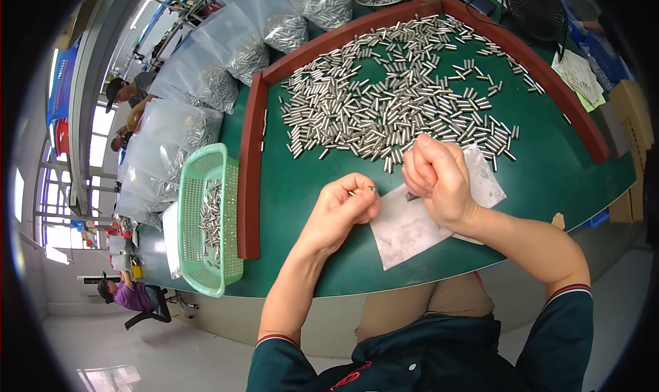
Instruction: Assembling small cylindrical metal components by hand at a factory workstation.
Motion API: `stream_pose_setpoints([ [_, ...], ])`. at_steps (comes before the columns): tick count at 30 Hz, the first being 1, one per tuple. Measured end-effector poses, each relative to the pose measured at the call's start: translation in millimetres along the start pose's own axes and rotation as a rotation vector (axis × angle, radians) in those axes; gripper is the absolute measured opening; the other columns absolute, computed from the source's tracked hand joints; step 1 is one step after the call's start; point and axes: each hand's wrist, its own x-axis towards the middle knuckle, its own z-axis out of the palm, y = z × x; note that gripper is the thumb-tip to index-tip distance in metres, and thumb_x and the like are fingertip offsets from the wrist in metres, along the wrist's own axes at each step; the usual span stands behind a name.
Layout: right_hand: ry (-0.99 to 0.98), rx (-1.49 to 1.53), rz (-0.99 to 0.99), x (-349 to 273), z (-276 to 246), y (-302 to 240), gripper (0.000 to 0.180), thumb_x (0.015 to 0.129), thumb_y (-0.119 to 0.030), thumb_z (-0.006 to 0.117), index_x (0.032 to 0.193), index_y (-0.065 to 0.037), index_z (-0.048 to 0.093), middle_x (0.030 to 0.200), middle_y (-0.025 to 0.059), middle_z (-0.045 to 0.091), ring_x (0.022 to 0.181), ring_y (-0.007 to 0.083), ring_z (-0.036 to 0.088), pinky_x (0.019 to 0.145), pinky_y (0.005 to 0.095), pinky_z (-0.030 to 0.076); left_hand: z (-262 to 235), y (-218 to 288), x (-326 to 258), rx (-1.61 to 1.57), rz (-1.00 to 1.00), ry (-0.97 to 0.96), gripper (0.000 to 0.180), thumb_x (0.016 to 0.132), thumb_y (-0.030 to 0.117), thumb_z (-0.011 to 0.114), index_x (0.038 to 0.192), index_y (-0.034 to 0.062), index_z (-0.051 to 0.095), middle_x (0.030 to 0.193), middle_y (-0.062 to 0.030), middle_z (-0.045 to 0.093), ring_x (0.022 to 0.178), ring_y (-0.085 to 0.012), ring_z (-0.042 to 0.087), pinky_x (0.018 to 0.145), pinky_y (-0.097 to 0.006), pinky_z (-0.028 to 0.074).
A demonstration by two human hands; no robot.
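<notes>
My left hand [341, 210] is closed in a pinch near the front of the green table [309, 186]. A bit of shiny metal shows at its fingertips, seemingly one of the small metal pins. Just to the right, my right hand [439, 179] is curled closed. Its fingers hide whatever they hold, and a dark grey bit shows just beneath them. Under the right wrist lies a smudged white cloth or sheet [405, 234]. Beyond both hands spreads a heap of short, silvery metal pins [384, 107], loose on the tabletop.
Dark red rails [251, 179] border the heap. A green plastic basket [223, 275] with metal pieces stands left of the rail. Clear bags [199, 83] of metal pieces line the far left. A metal bowl [374, 1] and black fan [532, 7] stand at the back. Other people sit at left.
</notes>
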Motion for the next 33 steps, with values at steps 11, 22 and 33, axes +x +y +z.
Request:
stream_pose_setpoints([
  [11, -0.027, 0.085, 0.063, 2.2, -2.1, 0.3, 0.043, 0.088, -0.022, 0.033, 0.048, -0.009, 0.027, 0.042, -0.0004, 0.029, 0.038, 0.0071, 0.021, 0.037, 0.0230, 0.018, -8.3, 1.0, 4.6, -0.391, -0.110, 0.005, 0.019, 0.084, 0.013, 0.051, 0.096, -0.0011, 0.054, 0.075, -0.0067, 0.056, 0.044, -0.0018, 0.028, 0.045, -0.017, 0.024],
  [22, -0.007, 0.113, 0.084, 4.5, -1.9, -0.3, 0.042, 0.088, -0.022, 0.034, 0.048, -0.010, 0.027, 0.042, 0.0000, 0.028, 0.037, 0.0075, 0.021, 0.036, 0.0228, 0.017, -10.5, 0.8, 12.1, 0.173, 0.093, 0.302, 0.038, 0.087, 0.029, 0.046, 0.058, 0.0046, 0.048, 0.052, 0.0010, 0.040, 0.046, -0.0053, 0.029, 0.043, -0.021, 0.023],
  [33, 0.011, 0.062, 0.073, 5.3, -0.5, -1.9, 0.042, 0.089, -0.023, 0.032, 0.048, -0.012, 0.026, 0.041, -0.0015, 0.025, 0.036, 0.0069, 0.017, 0.036, 0.0227, 0.016, 17.7, -9.1, 32.4, 1.068, 0.436, 0.477, 0.014, 0.069, 0.010, 0.066, 0.075, 0.0001, 0.058, 0.043, -0.0025, 0.034, 0.038, -0.0114, 0.030, 0.039, -0.028, 0.028],
])
